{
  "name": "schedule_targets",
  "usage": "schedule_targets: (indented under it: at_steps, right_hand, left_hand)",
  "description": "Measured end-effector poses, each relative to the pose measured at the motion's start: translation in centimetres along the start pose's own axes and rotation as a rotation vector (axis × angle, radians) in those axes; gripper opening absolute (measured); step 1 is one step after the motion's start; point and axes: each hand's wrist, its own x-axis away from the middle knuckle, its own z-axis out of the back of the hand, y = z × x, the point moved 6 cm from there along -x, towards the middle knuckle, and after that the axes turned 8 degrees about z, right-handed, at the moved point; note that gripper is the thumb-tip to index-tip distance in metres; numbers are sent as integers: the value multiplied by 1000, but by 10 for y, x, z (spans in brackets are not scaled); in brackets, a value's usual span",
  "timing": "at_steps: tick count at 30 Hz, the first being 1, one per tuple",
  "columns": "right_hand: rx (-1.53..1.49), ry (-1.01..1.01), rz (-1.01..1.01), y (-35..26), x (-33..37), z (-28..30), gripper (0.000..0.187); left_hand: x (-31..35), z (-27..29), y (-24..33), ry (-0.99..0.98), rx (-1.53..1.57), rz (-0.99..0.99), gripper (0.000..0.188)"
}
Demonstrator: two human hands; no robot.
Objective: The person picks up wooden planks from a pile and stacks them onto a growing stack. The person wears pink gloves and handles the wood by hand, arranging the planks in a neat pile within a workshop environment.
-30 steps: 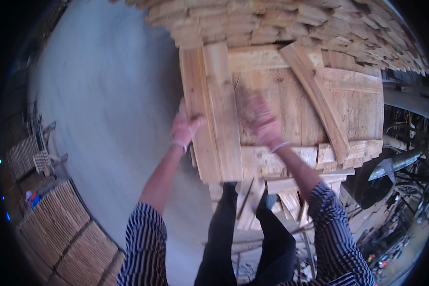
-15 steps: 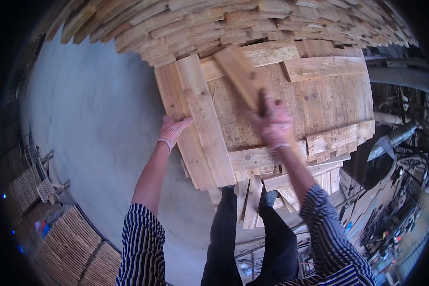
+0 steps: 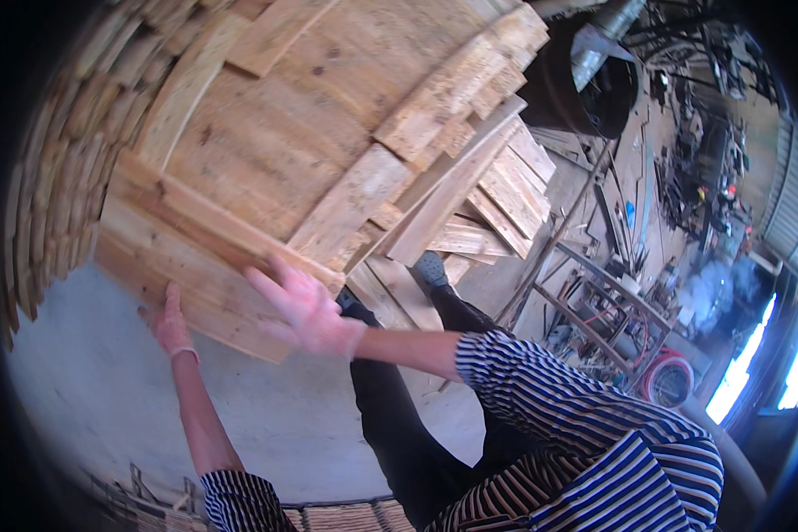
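Both hands wear pale pink knit gloves. My left hand (image 3: 170, 326) is open at the outer edge of a wide wooden plank (image 3: 186, 282), fingertips against its side. My right hand (image 3: 315, 317) is slightly blurred, fingers spread over the near end of that plank and of a narrower plank (image 3: 226, 232) beside it. Neither hand grips anything. The two planks lie side by side along one end of a low stack of boards (image 3: 284, 115). A paler board (image 3: 350, 199) lies along the side of the stack nearest my feet.
Rows of stacked wood (image 3: 49, 177) rise along the far left. Loose offcuts (image 3: 479, 208) lie by my feet. A dark drum (image 3: 585, 97) with a metal pipe stands beyond them. A metal frame (image 3: 594, 310) and a coiled red hose (image 3: 668, 377) are at the right.
My view has turned toward the right. The short board that was in my right hand is no longer held; that hand has come across to the edge planks, near my left hand.
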Motion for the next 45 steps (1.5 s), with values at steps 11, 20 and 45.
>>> schedule_targets:
  at_steps: [11, 20, 45]
  right_hand:
    - [-449, 676, -904, 392, 179, 143, 90]
    - [-1076, 835, -732, 422, 189, 135, 62]
    - [-1498, 853, -717, 316, 337, 239, 95]
  left_hand:
    - [339, -257, 21, -1010, -396, -498, 90]
    - [291, -468, 43, -699, -409, -552, 122]
    - [334, -479, 54, -251, -808, -631, 122]
